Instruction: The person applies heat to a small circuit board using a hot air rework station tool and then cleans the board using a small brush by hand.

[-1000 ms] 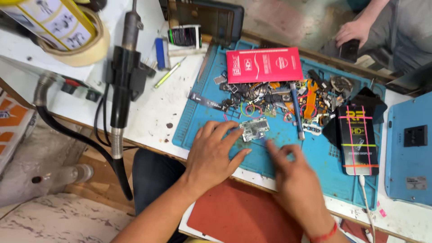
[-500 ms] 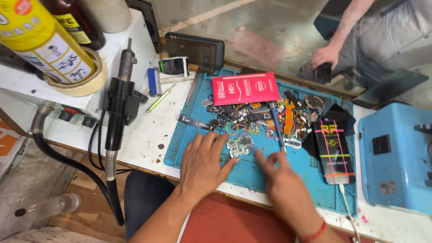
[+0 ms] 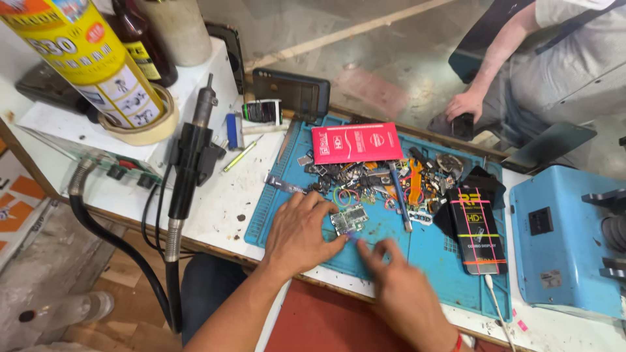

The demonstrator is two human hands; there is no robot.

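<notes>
A small circuit board [image 3: 347, 220] lies on the blue mat [image 3: 430, 251], just below the heap of loose phone parts [image 3: 372, 177]. The left hand [image 3: 300, 231] rests flat and open on the mat, its fingertips touching the board's left edge. The right hand [image 3: 398, 293], blurred, points toward the board's lower right corner; whether it grips anything cannot be told.

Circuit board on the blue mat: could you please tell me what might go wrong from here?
1. The left hand steadies the circuit board only at its edge; a push from the right hand could make it slide.
2. The parts pile lies right behind the board, so a skid might scatter small pieces.
3. The hot-air tool rests near the left forearm and its hose may get snagged.
</notes>
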